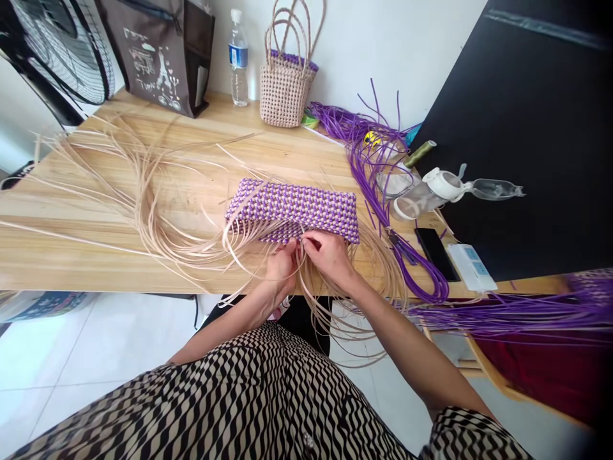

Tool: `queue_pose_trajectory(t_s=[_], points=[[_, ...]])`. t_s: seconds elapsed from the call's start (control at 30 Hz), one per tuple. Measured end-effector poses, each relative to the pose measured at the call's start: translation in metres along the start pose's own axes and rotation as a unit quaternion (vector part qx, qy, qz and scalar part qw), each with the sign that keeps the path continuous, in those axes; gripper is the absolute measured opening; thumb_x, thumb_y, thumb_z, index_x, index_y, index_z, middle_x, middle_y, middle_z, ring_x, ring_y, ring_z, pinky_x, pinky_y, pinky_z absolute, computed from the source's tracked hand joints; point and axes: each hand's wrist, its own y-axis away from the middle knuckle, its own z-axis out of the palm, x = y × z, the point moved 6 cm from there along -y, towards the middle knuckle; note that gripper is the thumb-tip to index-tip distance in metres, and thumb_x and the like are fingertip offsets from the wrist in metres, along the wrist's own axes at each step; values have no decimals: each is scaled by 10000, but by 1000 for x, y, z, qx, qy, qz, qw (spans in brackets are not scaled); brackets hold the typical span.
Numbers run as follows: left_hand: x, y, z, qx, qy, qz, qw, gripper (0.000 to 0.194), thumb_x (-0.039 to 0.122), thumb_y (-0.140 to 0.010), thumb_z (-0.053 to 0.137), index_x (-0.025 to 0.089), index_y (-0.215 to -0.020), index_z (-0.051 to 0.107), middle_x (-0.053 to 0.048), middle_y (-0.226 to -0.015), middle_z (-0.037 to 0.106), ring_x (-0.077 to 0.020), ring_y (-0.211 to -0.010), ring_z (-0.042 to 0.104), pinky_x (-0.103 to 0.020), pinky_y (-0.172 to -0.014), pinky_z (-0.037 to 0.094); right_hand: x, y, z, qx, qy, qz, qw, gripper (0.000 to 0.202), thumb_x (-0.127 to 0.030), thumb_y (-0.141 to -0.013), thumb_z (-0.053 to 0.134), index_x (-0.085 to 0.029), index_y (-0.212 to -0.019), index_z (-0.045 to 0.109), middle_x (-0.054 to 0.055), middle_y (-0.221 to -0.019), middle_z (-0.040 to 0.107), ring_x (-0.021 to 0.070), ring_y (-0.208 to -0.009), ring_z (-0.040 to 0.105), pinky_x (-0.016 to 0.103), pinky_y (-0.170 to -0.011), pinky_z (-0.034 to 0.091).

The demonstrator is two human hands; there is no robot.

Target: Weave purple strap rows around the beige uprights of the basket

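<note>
A purple and beige woven basket (297, 199) lies on its side near the table's front edge, with long beige weaving strands (153, 217) trailing from it to the left and others hanging down in front. At its near edge my left hand (281, 263) is closed, thumb up against the weave; the strand between its fingers is partly hidden. My right hand (329, 252) pinches a thin beige strand right beside it, thumb and forefinger together, touching the basket's lower edge. The two hands' fingertips nearly meet.
Purple strands (368, 166) are heaped at the back right, with a looped bundle near a phone (437, 254) and a white power strip (473, 267). A clear bottle (421, 195) lies nearby. Behind stand a finished bag (285, 96), a water bottle (238, 64), a dark tote (158, 57) and a fan (67, 45).
</note>
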Motion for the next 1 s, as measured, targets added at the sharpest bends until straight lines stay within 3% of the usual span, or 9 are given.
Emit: queue_pose_trajectory(t_s=[0.13, 0.3, 0.43, 0.6, 0.77, 1.0], points=[[0, 0, 0, 8, 4, 39, 999, 223, 39, -805, 516, 146, -611, 543, 27, -625, 592, -67, -584, 532, -210, -711, 435, -1, 1, 2, -10, 14, 13, 1000, 185, -214, -823, 523, -193, -899, 691, 20, -772, 705, 135, -650, 611, 249, -640, 432], [-3, -2, -1, -7, -22, 84, 996, 182, 68, -818, 501, 163, -705, 606, 6, -749, 653, -85, -727, 598, -210, -802, 439, -13, 4, 4, -11, 107, 11, 994, 177, -193, -833, 507, -187, -812, 683, 53, -791, 691, 169, -685, 596, 281, -653, 407], [-6, -4, -3, -21, -30, 107, 994, 160, 72, -809, 517, 175, -742, 618, 8, -810, 666, -91, -787, 617, -223, -846, 439, -14, 3, 5, 0, 78, 52, 996, 172, -177, -813, 508, -188, -743, 665, 42, -725, 678, 165, -641, 583, 279, -635, 404], [-9, -6, -7, -2, -41, 95, 995, 160, 85, -821, 513, 180, -746, 617, 10, -801, 671, -86, -777, 615, -205, -825, 440, 0, -2, 14, -17, 17, 125, 992, 112, -178, -762, 538, -178, -698, 630, 24, -644, 647, 146, -570, 551, 261, -590, 387], [-5, -6, -9, 16, -83, 112, 990, 192, 63, -808, 500, 164, -684, 606, 10, -723, 649, -89, -690, 589, -208, -757, 433, 8, -8, 28, -50, 24, 134, 989, 94, -239, -761, 535, -185, -701, 582, 9, -633, 605, 143, -578, 514, 253, -574, 351], [-6, -7, -9, -13, -77, 21, 997, 199, 65, -766, 536, 159, -591, 516, 42, -534, 548, -65, -486, 494, -192, -566, 378, 27, -3, 22, -41, -4, 213, 976, 105, -181, -714, 487, -193, -610, 488, -5, -588, 544, 135, -568, 487, 246, -569, 323]])
